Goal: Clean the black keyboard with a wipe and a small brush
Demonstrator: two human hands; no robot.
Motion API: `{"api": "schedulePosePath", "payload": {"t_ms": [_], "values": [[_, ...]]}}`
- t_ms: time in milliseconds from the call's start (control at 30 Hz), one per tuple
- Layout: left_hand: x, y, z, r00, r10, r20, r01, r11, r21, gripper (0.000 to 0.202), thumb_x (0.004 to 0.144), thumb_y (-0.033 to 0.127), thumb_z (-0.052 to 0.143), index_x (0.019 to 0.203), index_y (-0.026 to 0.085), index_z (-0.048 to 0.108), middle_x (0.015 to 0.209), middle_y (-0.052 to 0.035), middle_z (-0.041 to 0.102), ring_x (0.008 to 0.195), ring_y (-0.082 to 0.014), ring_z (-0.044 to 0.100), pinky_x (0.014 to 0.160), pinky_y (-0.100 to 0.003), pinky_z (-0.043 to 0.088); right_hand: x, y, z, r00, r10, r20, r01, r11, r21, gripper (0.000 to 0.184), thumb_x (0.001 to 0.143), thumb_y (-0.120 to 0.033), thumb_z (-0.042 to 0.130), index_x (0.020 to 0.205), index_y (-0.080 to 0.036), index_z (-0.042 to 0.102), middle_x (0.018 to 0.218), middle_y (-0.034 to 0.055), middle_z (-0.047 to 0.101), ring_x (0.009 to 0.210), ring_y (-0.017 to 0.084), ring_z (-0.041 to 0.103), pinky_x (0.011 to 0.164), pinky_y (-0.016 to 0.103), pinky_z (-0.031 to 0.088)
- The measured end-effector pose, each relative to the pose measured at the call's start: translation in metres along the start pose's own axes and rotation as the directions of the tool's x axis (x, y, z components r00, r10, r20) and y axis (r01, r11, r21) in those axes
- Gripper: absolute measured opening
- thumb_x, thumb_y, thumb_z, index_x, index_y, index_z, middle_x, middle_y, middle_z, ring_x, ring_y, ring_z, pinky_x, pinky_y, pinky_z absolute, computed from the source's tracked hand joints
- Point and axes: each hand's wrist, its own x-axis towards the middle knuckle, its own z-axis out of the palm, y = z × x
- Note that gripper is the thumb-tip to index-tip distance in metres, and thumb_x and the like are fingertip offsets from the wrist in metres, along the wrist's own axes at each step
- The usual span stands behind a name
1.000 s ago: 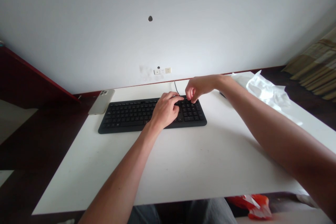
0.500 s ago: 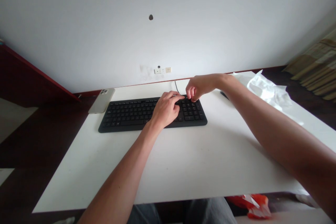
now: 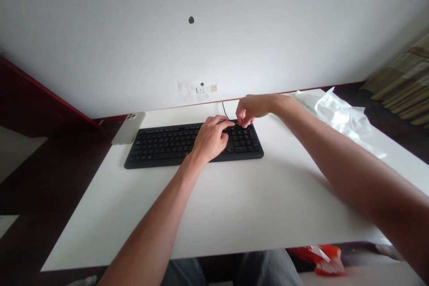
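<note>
The black keyboard (image 3: 161, 147) lies square near the rear edge of the white desk (image 3: 234, 214), within reach of both hands, which are apart: the left hand (image 3: 211, 139) drapes over the keys, while the right hand (image 3: 251, 109) pinches down at the numeric keypad (image 3: 246, 143), any grip unclear.

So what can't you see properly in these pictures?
All in the head view:
The keys under the left hand: the hand covers them.
What the right hand is pinching: its fingers hide it.
The letters on the keyboard: too small.
The red and white bag: the table edge cuts it off.
</note>
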Motion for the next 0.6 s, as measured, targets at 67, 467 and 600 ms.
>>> {"api": "schedulePosePath", "payload": {"t_ms": [67, 467, 600], "values": [[0.000, 0.000, 0.000, 1.000, -0.002, 0.001, 0.002, 1.000, -0.005, 0.052, 0.084, -0.004, 0.051, 0.123, 0.023, 0.074, 0.130, -0.0036, 0.067, 0.118, -0.0221, 0.060, 0.110, -0.039, 0.053, 0.002, 0.000, 0.000, 1.000, 0.019, -0.003, -0.019, 0.999, -0.043, 0.022, 0.073, -0.040, 0.081, 0.090, -0.026, 0.080, 0.107, 0.0040, 0.079, 0.094, 0.028, 0.072, 0.080, 0.039, 0.050], [0.000, 0.005, -0.003, 1.000, 0.014, 0.007, -0.014, 1.000, 0.017, 0.052, 0.082, -0.004, 0.054, 0.121, 0.024, 0.074, 0.131, -0.0036, 0.068, 0.119, -0.0227, 0.060, 0.113, -0.042, 0.051, 0.019, -0.020, 0.006, 0.988, 0.104, -0.117, -0.131, 0.959, -0.250, 0.042, 0.067, -0.033, 0.088, 0.106, -0.023, 0.077, 0.113, 0.0094, 0.074, 0.106, 0.035, 0.068, 0.080, 0.040, 0.051], [0.000, 0.007, -0.005, 1.000, -0.008, 0.016, 0.007, 0.998, 0.063, 0.051, 0.085, -0.001, 0.055, 0.126, 0.025, 0.072, 0.131, -0.0043, 0.068, 0.121, -0.0240, 0.059, 0.112, -0.043, 0.051, 0.007, -0.015, 0.006, 0.994, 0.042, -0.101, -0.059, 0.983, -0.173, 0.033, 0.072, -0.029, 0.082, 0.104, -0.023, 0.076, 0.113, 0.0080, 0.075, 0.106, 0.031, 0.069, 0.081, 0.037, 0.051]]}}
